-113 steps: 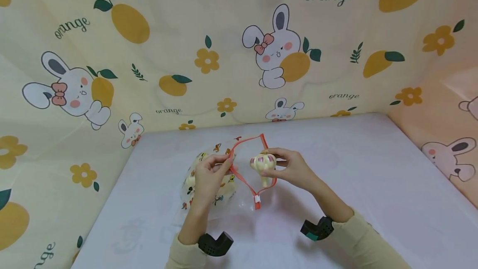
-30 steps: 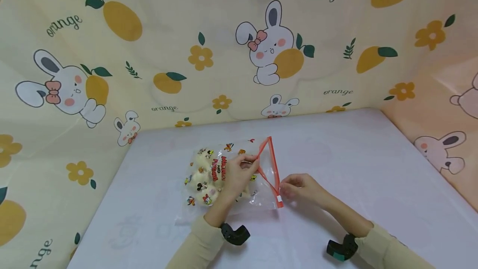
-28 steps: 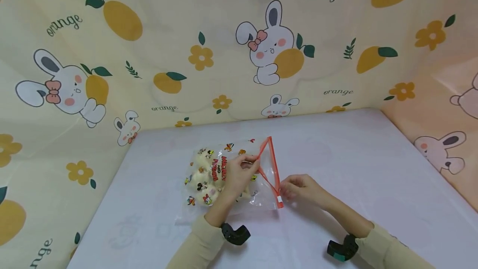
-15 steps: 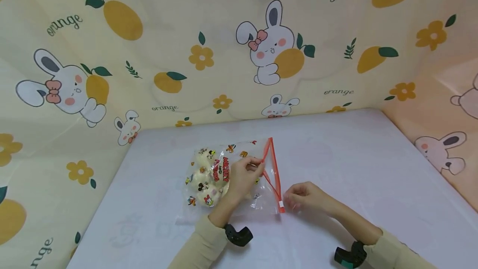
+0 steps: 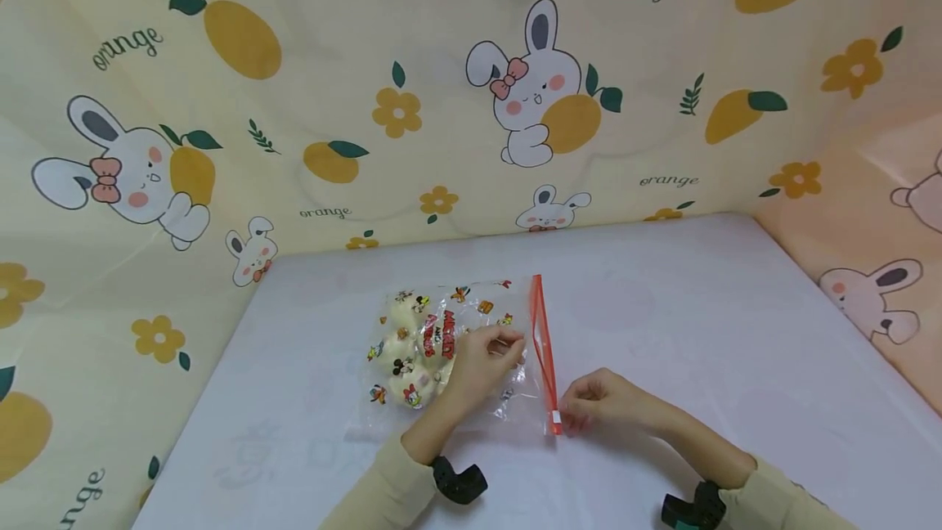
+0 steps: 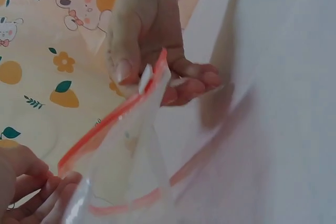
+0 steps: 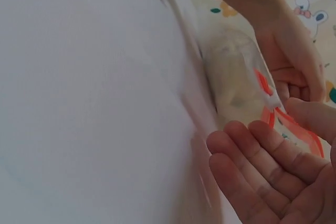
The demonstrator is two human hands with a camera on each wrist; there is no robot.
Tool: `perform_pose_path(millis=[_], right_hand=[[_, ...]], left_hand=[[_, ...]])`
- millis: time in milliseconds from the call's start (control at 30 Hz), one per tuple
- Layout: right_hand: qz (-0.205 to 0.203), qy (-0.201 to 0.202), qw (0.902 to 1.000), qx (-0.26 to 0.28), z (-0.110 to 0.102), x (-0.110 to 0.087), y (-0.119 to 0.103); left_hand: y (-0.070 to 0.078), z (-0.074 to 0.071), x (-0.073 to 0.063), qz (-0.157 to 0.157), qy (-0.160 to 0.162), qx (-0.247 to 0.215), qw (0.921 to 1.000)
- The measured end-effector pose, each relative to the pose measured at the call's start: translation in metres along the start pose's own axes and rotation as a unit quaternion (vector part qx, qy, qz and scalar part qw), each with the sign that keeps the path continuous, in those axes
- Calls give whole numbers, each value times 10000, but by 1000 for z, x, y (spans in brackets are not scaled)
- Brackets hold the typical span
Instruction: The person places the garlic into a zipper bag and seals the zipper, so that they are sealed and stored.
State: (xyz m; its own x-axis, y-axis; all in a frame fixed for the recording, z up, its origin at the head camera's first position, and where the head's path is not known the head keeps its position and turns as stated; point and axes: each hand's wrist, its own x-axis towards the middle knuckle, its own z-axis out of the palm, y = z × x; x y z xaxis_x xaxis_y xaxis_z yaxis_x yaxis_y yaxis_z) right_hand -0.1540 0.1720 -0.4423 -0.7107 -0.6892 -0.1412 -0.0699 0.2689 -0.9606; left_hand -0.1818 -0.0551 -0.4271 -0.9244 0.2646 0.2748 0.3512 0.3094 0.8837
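A clear zip bag [image 5: 441,424] printed with cartoon figures lies on the table, several pale garlic-like pieces [image 5: 412,383] visible inside. Its red zip strip [image 5: 542,325] faces right, with the two sides slightly apart. My left hand [image 5: 482,362] lies over the bag near its mouth; in the left wrist view its fingertips pinch the red edge. My right hand [image 5: 603,399] is at the strip's near end, next to the white slider [image 5: 556,417]. In the right wrist view its fingers [image 7: 262,150] are relaxed and fairly straight, the thumb close to the slider.
White cloth covers the table [image 5: 684,309]. A patterned curtain [image 5: 456,105] with rabbits and oranges rises behind it and along the sides. Black cameras sit on both wrists.
The garlic piece formerly in my right hand is no longer there; that hand has moved to the slider end. The bag's mouth has narrowed, and both hands have shifted slightly toward me.
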Motion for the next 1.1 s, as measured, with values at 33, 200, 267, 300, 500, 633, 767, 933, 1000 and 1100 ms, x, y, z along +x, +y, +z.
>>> perform_pose_path(millis=[33,200,267,300,500,633,767,933,1000,1100], right_hand=[[30,-28,10000,39,1,0,0],[173,-100,9996,213,2,1,1],[206,-117,9994,243,2,1,1],[218,-129,9993,258,2,1,1],[256,-226,9991,253,4,4,3],[272,-238,9991,243,6,4,1],[206,-252,9993,200,5,4,-2],[182,-175,9997,36,4,7,0],[218,-101,9997,-29,4,9,1],[268,-39,9996,-60,4,10,2]], left_hand=[[1,0,-2,-48,-56,-102,9999],[5,-2,-13,-260,-299,-467,9981],[8,-3,-17,-261,-357,-505,9977],[9,-3,-19,-229,-398,-532,9975],[16,-1,-32,-209,-910,-837,9921],[21,3,-42,-316,-1231,-1013,9867],[22,10,-52,-406,-1553,-1186,9799],[20,17,-66,-859,-2096,-1709,9589],[18,20,-72,-1231,-2202,-1913,9486],[15,24,-78,-1619,-2296,-2165,9350]])
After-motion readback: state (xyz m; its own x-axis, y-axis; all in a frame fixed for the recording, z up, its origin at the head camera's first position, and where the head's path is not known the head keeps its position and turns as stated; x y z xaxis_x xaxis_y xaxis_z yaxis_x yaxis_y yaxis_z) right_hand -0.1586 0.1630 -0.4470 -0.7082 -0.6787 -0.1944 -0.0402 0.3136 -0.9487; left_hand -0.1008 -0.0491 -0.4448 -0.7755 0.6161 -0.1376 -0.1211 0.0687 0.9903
